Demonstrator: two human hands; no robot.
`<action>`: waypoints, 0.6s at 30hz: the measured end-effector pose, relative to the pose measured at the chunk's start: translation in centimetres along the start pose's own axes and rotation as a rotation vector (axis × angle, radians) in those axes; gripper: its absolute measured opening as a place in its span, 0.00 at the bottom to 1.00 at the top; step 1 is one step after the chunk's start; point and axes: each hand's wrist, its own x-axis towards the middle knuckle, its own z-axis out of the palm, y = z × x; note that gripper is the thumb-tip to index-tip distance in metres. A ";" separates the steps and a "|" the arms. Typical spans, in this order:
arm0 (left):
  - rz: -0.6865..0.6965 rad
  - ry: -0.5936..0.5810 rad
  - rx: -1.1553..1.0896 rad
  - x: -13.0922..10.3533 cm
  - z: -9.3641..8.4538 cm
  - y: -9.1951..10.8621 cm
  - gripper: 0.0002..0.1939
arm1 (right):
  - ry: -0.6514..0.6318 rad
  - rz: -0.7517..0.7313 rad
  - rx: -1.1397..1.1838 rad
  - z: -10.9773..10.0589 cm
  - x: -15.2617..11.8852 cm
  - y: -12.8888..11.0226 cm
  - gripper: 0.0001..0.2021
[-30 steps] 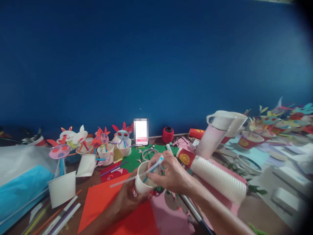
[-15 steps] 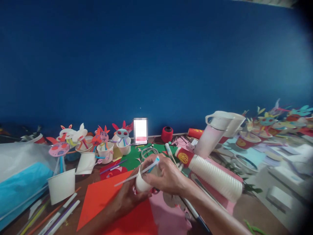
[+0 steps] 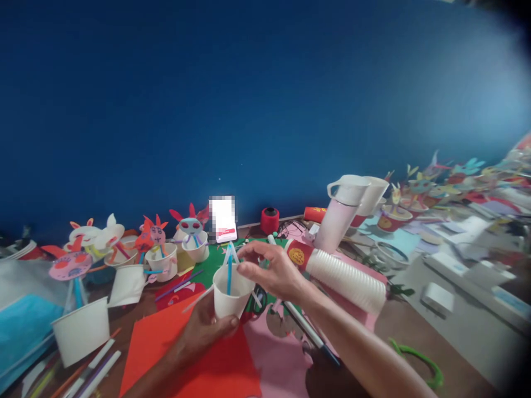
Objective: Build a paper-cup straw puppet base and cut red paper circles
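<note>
My left hand (image 3: 209, 326) wraps round a white paper cup (image 3: 232, 304) from the left and below, thumb across its lower front. A blue straw (image 3: 229, 276) stands inside the cup, with pale straws beside it meeting in a point at the top. Thin pale straw ends (image 3: 198, 298) stick out from the cup's left and right sides. To the right of the straw tops is my right hand (image 3: 269, 271), its thumb and fingers curved but apart, with nothing visible between them. Its fingertips are close to the cup's rim; whether they touch a straw I cannot tell.
Orange paper (image 3: 182, 354) and pink paper (image 3: 276, 354) lie under the hands. Cups with paper animal faces (image 3: 193, 235) stand left. A stack of paper cups (image 3: 348, 279) lies right, before a lidded jug (image 3: 338, 215). A lit phone (image 3: 224, 218) leans on the wall.
The cup has been turned upright and now shows its open top with the straws standing in it. My right hand has come off the cup to its right side. The view has shifted right.
</note>
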 end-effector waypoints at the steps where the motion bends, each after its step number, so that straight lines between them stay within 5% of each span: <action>1: -0.014 -0.002 -0.005 0.0 0.1 0.0 0.25 | -0.006 0.001 -0.008 0.2 0.0 0.1 0.07; 9: -0.068 0.095 -0.102 -0.1 0.9 0.4 0.29 | -0.019 0.055 -0.021 0.3 0.3 0.8 0.06; 18: -0.043 -0.037 -0.045 -0.1 0.8 0.3 0.20 | 0.079 0.077 0.109 1.0 0.6 0.8 0.10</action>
